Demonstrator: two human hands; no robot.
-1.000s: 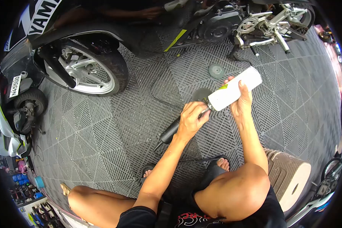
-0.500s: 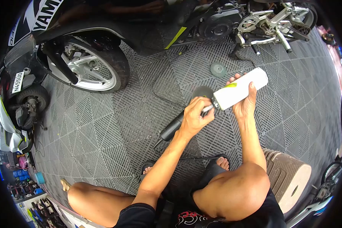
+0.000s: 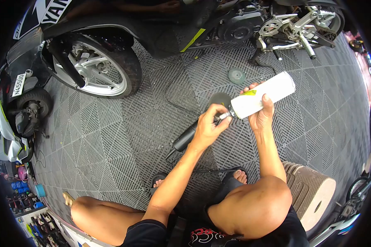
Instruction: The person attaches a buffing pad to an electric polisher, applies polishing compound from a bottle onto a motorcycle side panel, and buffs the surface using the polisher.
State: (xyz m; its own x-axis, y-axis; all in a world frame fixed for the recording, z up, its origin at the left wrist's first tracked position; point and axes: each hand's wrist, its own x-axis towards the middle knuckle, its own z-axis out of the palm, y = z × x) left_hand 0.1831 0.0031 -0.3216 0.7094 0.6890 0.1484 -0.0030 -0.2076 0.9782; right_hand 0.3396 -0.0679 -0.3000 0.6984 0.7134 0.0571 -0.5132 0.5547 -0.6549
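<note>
My right hand [image 3: 261, 113] is wrapped around a white cylinder [image 3: 272, 88] with a yellow-green patch on its side, tilted up to the right. At the cylinder's lower left end sits a dark metal fitting [image 3: 232, 113]. There my left hand [image 3: 210, 126] pinches a small silver metal piece [image 3: 224, 116] between thumb and fingers. Below, on the floor, lies a black angle grinder [image 3: 184, 139], its middle hidden by my left hand. A round grey disc [image 3: 219, 99] shows at its far end.
A green disc [image 3: 236, 75] lies on the grey grid floor mat [image 3: 132, 140]. Ahead stands a dark motorcycle, its front wheel [image 3: 97, 70] at left and silver footpeg bracket [image 3: 303, 33] at right. A black cable [image 3: 167, 92] crosses the mat. A brown block [image 3: 309, 191] is beside my right knee.
The white cylinder has shifted slightly to the right at its upper end. My left fingers have opened out a little around the small metal piece, and the view has shifted slightly.
</note>
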